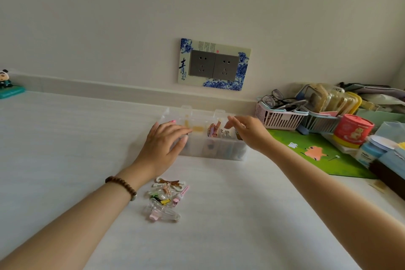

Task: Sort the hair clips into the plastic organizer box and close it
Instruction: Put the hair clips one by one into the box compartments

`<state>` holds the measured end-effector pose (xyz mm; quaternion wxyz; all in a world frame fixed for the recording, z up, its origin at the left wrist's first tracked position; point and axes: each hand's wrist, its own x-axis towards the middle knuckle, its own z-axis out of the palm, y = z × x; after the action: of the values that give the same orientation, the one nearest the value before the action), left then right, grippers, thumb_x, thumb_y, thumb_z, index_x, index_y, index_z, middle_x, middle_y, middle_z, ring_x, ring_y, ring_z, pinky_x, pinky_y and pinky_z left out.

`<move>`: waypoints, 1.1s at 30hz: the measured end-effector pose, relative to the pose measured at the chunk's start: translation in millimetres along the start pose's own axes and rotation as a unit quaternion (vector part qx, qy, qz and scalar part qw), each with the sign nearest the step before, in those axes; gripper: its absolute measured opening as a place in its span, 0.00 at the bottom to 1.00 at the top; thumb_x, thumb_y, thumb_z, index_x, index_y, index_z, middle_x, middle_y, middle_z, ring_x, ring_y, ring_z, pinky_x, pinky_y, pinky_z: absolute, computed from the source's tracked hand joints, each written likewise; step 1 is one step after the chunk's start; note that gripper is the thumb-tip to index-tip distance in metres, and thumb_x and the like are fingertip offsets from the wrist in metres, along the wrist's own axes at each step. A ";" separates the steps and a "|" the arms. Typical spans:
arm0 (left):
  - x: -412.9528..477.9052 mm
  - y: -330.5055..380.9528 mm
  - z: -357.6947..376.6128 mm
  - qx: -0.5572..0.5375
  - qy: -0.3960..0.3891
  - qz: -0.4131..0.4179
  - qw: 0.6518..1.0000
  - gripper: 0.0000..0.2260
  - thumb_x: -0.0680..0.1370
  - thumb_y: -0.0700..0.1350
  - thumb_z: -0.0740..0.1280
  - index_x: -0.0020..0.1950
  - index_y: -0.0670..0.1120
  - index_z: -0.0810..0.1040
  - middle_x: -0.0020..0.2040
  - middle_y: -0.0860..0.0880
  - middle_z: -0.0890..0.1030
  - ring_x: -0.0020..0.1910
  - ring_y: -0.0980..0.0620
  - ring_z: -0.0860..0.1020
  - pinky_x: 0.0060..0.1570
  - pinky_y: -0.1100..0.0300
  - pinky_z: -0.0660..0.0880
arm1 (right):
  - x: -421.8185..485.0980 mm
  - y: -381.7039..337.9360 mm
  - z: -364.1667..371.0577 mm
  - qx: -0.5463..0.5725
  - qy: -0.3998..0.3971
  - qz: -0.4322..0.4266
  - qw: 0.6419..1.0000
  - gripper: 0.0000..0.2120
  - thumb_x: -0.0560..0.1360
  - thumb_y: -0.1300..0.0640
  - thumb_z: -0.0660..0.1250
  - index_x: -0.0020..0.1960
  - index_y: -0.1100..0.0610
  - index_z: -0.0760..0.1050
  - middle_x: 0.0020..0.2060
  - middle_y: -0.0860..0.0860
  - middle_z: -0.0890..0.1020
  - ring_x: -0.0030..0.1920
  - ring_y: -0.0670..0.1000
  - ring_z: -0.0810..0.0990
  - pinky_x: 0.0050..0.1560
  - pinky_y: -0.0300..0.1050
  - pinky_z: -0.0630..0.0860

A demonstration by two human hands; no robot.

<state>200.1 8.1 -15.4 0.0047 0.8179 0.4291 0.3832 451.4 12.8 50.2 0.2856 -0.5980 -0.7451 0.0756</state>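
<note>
A clear plastic organizer box (217, 151) stands on the white table near the back, its lid (203, 116) raised toward the wall. Several clips lie in its compartments, among them an orange patterned one (213, 130). My left hand (163, 144) rests on the box's left end with fingers spread and fairly straight. My right hand (248, 130) hovers over the box's right end, fingers relaxed, holding nothing that I can see. A small pile of hair clips (167, 198) lies on the table in front of the box, between my forearms.
A pink basket (278, 117) with glasses and a blue-grey basket (317, 124) stand at the right by the wall. A green mat (322, 153), a red tin (352, 130) and other clutter fill the right side. A panda figure (5, 81) sits far left.
</note>
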 end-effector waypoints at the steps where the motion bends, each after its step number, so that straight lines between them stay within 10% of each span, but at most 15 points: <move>1: -0.2 -0.1 -0.1 -0.001 -0.002 -0.001 1.000 0.21 0.78 0.59 0.46 0.64 0.57 0.71 0.62 0.56 0.75 0.69 0.54 0.64 0.70 0.45 0.54 | -0.3 -1.9 -0.1 0.007 0.024 -0.012 1.000 0.21 0.79 0.44 0.52 0.50 0.54 0.81 0.40 0.52 0.83 0.44 0.52 0.80 0.52 0.50 0.75; 12: -1.1 1.5 -2.4 -0.003 -0.002 0.000 1.000 0.22 0.78 0.59 0.46 0.64 0.56 0.71 0.63 0.56 0.74 0.69 0.55 0.63 0.70 0.46 0.54 | 2.0 -20.2 21.0 -0.081 -0.084 -0.065 0.991 0.27 0.80 0.45 0.43 0.57 0.52 0.79 0.63 0.52 0.77 0.70 0.47 0.65 0.75 0.51 0.42; 16: -1.0 0.4 -4.1 -0.018 -0.007 0.001 1.000 0.21 0.78 0.58 0.47 0.64 0.55 0.72 0.63 0.55 0.74 0.69 0.55 0.63 0.71 0.48 0.54 | -5.3 -33.9 8.8 0.025 0.013 -0.055 0.998 0.22 0.81 0.50 0.48 0.56 0.56 0.80 0.39 0.47 0.82 0.55 0.50 0.78 0.72 0.51 0.57; 19: 0.4 -0.3 -10.1 -0.040 0.012 0.002 0.999 0.22 0.78 0.57 0.48 0.64 0.52 0.72 0.63 0.52 0.75 0.66 0.55 0.65 0.69 0.54 0.58 | -19.5 -47.7 2.5 0.053 0.062 -0.086 0.993 0.16 0.80 0.51 0.56 0.53 0.55 0.81 0.46 0.51 0.84 0.51 0.50 0.80 0.59 0.49 0.72; 26: -3.3 -3.7 -19.6 -0.079 -0.003 -0.052 0.995 0.28 0.75 0.60 0.45 0.66 0.49 0.71 0.67 0.50 0.71 0.70 0.53 0.61 0.69 0.59 0.55 | -64.4 -83.4 37.3 0.074 -0.204 -0.132 0.967 0.10 0.74 0.50 0.66 0.52 0.52 0.80 0.49 0.45 0.82 0.44 0.44 0.79 0.43 0.28 0.73; 33: -4.5 -9.9 -19.1 -0.109 -0.011 -0.067 0.992 0.25 0.77 0.59 0.46 0.65 0.50 0.73 0.68 0.52 0.71 0.70 0.56 0.61 0.69 0.59 0.57 | -70.1 -84.6 64.0 0.125 -0.195 -0.068 0.970 0.06 0.67 0.50 0.75 0.40 0.52 0.82 0.38 0.49 0.82 0.38 0.50 0.76 0.42 0.46 0.74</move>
<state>179.6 5.1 -8.1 0.1239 0.7859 0.4391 0.4174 355.1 -61.2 12.3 0.2114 -0.4791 -0.8102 0.2635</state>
